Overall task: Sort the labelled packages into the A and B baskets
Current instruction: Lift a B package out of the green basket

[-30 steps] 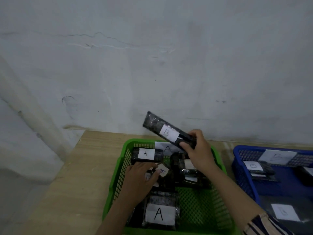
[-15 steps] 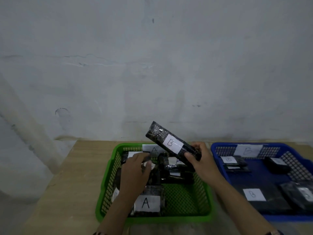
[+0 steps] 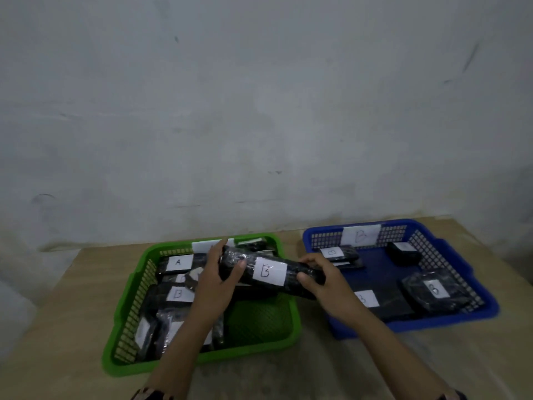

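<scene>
Two baskets stand side by side on the table point(image 3: 331, 370) in the lower half of the frame: the green basket point(image 3: 291, 319) at lower centre-left and the blue basket point(image 3: 478, 284) at lower right, whose far wall bears a B card point(image 3: 361, 234). Several B-labelled packages already lie in the blue basket, so the sort is judged partly done; the green one holds an A package point(image 3: 178, 262), at least one stray B package point(image 3: 179, 294), and others whose labels cannot be read. One long black package point(image 3: 269, 271), marked B, is held level above the green basket's right half. Left hand point(image 3: 217, 277) grasps its left end, thumb on top, fingers curled behind; right hand point(image 3: 320, 277) grips its right end, near the gap between baskets. Its delivery to the blue basket remains.
</scene>
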`<move>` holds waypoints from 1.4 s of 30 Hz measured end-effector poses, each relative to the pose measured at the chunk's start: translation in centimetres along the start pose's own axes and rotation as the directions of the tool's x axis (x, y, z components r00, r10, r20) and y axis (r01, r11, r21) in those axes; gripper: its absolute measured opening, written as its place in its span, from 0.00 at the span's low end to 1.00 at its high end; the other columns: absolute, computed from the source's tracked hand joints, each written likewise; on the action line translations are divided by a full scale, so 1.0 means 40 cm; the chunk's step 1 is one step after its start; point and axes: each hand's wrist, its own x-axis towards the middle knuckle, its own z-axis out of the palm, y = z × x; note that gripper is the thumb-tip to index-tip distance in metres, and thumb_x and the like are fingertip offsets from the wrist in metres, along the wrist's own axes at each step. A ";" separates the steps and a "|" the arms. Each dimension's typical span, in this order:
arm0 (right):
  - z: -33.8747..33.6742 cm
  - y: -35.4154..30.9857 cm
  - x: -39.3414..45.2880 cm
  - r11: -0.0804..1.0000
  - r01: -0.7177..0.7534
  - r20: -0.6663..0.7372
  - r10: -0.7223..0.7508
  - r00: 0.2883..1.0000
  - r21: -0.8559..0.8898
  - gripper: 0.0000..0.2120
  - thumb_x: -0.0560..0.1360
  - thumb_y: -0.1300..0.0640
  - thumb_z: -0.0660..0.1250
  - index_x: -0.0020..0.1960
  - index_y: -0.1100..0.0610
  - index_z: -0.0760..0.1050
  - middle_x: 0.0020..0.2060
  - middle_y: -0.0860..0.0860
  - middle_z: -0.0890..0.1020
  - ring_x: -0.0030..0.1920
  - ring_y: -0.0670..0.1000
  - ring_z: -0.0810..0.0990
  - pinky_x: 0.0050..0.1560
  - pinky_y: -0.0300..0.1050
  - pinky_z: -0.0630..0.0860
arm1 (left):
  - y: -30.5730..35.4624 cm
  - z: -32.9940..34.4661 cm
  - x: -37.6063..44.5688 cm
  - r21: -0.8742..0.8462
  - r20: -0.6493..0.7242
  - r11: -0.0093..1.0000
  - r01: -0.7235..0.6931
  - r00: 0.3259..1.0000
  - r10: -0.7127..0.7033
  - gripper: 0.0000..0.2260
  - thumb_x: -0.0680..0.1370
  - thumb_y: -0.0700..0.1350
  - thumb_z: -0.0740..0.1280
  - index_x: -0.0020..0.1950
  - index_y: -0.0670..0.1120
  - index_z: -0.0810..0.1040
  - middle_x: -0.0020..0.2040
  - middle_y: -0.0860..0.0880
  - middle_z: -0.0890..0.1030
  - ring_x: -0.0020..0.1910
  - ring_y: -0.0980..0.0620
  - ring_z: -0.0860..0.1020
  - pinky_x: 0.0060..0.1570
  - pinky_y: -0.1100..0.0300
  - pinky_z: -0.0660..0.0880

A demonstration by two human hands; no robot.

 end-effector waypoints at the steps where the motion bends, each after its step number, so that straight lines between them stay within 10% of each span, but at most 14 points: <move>1: -0.015 0.009 -0.006 1.000 -0.014 -0.012 0.014 1.000 0.012 0.08 0.75 0.59 0.64 0.52 0.51 0.70 0.47 0.46 0.74 0.45 0.41 0.74 0.39 0.31 0.73 | 0.003 0.012 -0.002 -0.017 0.018 1.000 0.013 1.000 -0.013 0.22 0.76 0.45 0.65 0.68 0.52 0.63 0.58 0.53 0.69 0.58 0.52 0.70 0.55 0.61 0.68; 9: -0.124 0.050 -0.037 0.971 -0.096 -0.115 0.124 0.986 0.220 0.13 0.75 0.57 0.64 0.58 0.50 0.67 0.48 0.42 0.73 0.45 0.38 0.72 0.37 0.22 0.71 | 0.026 0.127 -0.023 -0.158 0.022 0.986 0.048 0.999 -0.045 0.13 0.74 0.43 0.67 0.53 0.57 0.69 0.60 0.45 0.72 0.58 0.45 0.73 0.55 0.49 0.75; 15: -0.207 0.093 -0.045 0.976 -0.108 -0.095 0.128 0.987 0.191 0.24 0.76 0.52 0.62 0.68 0.39 0.57 0.70 0.49 0.65 0.68 0.51 0.66 0.68 0.53 0.66 | 0.055 0.231 -0.034 -0.224 0.010 0.971 0.087 0.996 -0.087 0.13 0.73 0.47 0.69 0.51 0.61 0.68 0.57 0.45 0.74 0.56 0.45 0.75 0.55 0.44 0.76; 20: -0.292 0.119 -0.029 0.983 -0.096 -0.230 0.131 0.964 0.157 0.22 0.78 0.56 0.59 0.70 0.46 0.59 0.66 0.52 0.68 0.62 0.50 0.68 0.60 0.45 0.67 | 0.075 0.327 -0.028 -0.140 0.036 0.987 0.073 0.997 -0.069 0.20 0.74 0.45 0.66 0.65 0.51 0.65 0.56 0.50 0.72 0.47 0.59 0.73 0.45 0.64 0.71; 27: -0.414 0.186 0.031 0.980 -0.153 -0.465 0.194 0.864 0.126 0.20 0.77 0.56 0.59 0.67 0.53 0.58 0.65 0.59 0.69 0.58 0.55 0.70 0.57 0.48 0.67 | 0.064 0.429 0.019 0.145 0.005 0.980 -0.137 0.990 0.138 0.17 0.78 0.49 0.61 0.66 0.48 0.66 0.61 0.56 0.69 0.61 0.55 0.69 0.58 0.60 0.65; 34: -0.436 0.231 0.115 0.952 -0.306 -0.332 0.282 0.900 -0.023 0.20 0.79 0.56 0.57 0.69 0.56 0.58 0.67 0.60 0.68 0.63 0.60 0.69 0.56 0.49 0.67 | 0.027 0.509 0.058 0.567 0.089 0.823 -0.036 0.996 -0.018 0.24 0.80 0.53 0.50 0.74 0.49 0.49 0.77 0.48 0.47 0.76 0.49 0.43 0.73 0.53 0.48; 42: -0.369 0.279 0.162 0.887 -0.420 -0.212 0.381 0.900 -0.193 0.19 0.79 0.55 0.56 0.68 0.56 0.59 0.63 0.61 0.73 0.61 0.62 0.72 0.63 0.58 0.68 | -0.015 0.528 0.047 0.595 0.095 0.803 0.014 0.992 -0.088 0.22 0.81 0.50 0.48 0.74 0.51 0.47 0.77 0.50 0.45 0.75 0.52 0.43 0.73 0.54 0.48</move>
